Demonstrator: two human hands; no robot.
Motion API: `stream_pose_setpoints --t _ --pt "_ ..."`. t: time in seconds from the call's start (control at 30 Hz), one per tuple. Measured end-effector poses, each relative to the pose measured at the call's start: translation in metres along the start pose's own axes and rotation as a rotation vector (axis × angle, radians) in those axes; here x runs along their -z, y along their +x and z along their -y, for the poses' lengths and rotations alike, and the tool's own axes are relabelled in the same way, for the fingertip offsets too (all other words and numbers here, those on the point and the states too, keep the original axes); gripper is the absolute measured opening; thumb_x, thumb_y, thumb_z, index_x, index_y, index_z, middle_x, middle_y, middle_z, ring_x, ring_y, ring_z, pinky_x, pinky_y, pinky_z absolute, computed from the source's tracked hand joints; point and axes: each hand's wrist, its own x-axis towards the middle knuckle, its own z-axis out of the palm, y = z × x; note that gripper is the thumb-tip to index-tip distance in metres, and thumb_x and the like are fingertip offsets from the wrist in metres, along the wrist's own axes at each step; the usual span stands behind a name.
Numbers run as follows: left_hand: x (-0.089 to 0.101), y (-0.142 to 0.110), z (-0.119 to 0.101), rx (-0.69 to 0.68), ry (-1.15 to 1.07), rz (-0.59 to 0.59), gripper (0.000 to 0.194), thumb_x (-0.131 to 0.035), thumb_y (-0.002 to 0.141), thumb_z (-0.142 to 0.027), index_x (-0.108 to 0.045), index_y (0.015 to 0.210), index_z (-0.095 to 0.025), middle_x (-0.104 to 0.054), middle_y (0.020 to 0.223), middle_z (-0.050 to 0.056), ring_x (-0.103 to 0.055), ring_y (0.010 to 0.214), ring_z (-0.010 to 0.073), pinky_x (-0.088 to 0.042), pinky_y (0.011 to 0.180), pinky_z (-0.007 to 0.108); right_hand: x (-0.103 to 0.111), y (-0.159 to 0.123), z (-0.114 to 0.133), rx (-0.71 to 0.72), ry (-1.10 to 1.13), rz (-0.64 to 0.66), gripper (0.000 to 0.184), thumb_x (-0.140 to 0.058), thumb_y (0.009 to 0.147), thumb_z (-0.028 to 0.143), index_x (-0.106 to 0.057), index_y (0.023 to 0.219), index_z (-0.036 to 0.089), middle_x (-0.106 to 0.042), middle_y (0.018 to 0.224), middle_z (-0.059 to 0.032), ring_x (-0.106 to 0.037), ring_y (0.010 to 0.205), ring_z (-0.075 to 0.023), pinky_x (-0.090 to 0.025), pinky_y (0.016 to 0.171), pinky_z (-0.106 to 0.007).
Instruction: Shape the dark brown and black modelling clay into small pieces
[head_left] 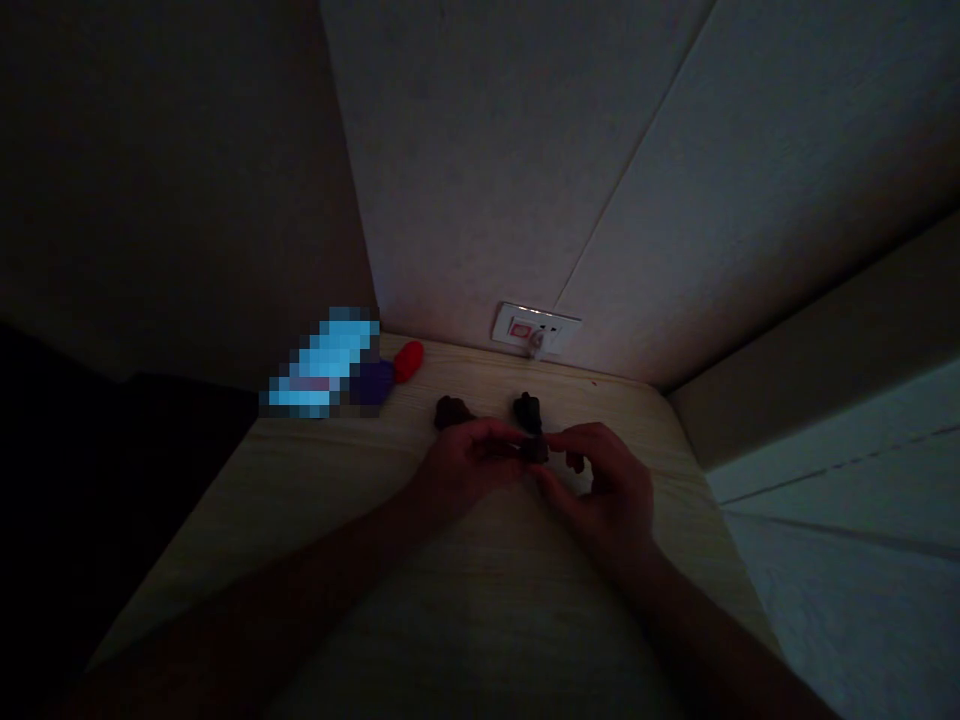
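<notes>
Between the fingertips of both my hands is a small dark brown lump (535,449), which looks like modelling clay. My left hand (466,465) grips it from the left, thumb and fingers closed on it. From the other side my right hand (611,485) pinches the same lump with thumb and forefinger. A larger dark brown lump (451,411) lies just behind my left hand, partly covered by it. Close behind the held piece sits a black lump (527,410). The dim light hides the finer shape of these pieces.
Farther back on the wooden tabletop (465,610) lie a red lump (409,360) and a purple lump (373,382). Beside them is a bright, pixelated blue-white patch (326,362). A wall socket plate (536,328) with something plugged in sits just above the table's back edge.
</notes>
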Motion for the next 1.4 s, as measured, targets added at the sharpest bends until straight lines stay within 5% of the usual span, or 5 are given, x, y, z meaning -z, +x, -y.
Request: stream_pose_setpoints --t 0.33,0.73,0.93,1.2,1.4 --pt "0.000 0.001 0.002 0.048 -0.219 -0.007 0.022 -0.078 0.070 -0.026 -0.082 0.088 -0.014 -0.081 0.094 0.011 -0.074 0.094 0.0268 -0.054 0.097 0.044 -0.001 0.001 -0.005 -0.079 0.017 -0.044 0.024 -0.082 0.082 0.022 -0.072 0.103 0.023 -0.068 0.090 -0.0039 -0.056 0.069 -0.0153 -0.049 0.062 -0.031" --pt "-0.002 0.001 -0.003 0.065 -0.247 -0.066 0.022 -0.078 0.069 -0.027 -0.077 0.085 -0.012 -0.076 0.091 0.010 -0.072 0.081 0.0216 -0.061 0.079 0.037 -0.001 0.010 -0.016 -0.553 0.470 -0.216 0.033 -0.085 0.074 0.029 -0.072 0.104 0.023 -0.073 0.087 -0.0027 -0.065 0.074 -0.0152 -0.053 0.067 -0.028" --pt "-0.002 0.000 -0.003 0.063 -0.179 -0.053 0.022 -0.078 0.071 -0.030 -0.075 0.084 -0.012 -0.075 0.090 0.009 -0.071 0.076 0.0202 -0.061 0.075 0.038 0.003 0.019 -0.029 -0.697 0.702 -0.186 0.028 -0.084 0.072 0.029 -0.072 0.096 0.021 -0.066 0.070 0.0033 -0.052 0.057 -0.0093 -0.041 0.057 -0.024" --pt "0.005 0.000 -0.001 0.052 -0.133 -0.017 0.020 -0.077 0.075 -0.030 -0.077 0.086 -0.013 -0.075 0.093 0.009 -0.073 0.076 0.0199 -0.060 0.076 0.035 0.034 0.040 -0.048 -0.726 0.723 -0.163 0.020 -0.083 0.069 0.030 -0.075 0.085 0.021 -0.075 0.088 -0.0032 -0.063 0.073 -0.0141 -0.047 0.066 -0.027" --pt "0.008 -0.001 -0.001 0.043 -0.092 -0.008 0.022 -0.081 0.072 -0.033 -0.079 0.084 -0.015 -0.075 0.093 0.009 -0.071 0.078 0.0206 -0.062 0.076 0.037 0.069 0.044 -0.094 -0.724 0.562 -0.118 0.023 -0.085 0.067 0.031 -0.077 0.085 0.019 -0.078 0.087 -0.0048 -0.068 0.075 -0.0160 -0.050 0.068 -0.028"
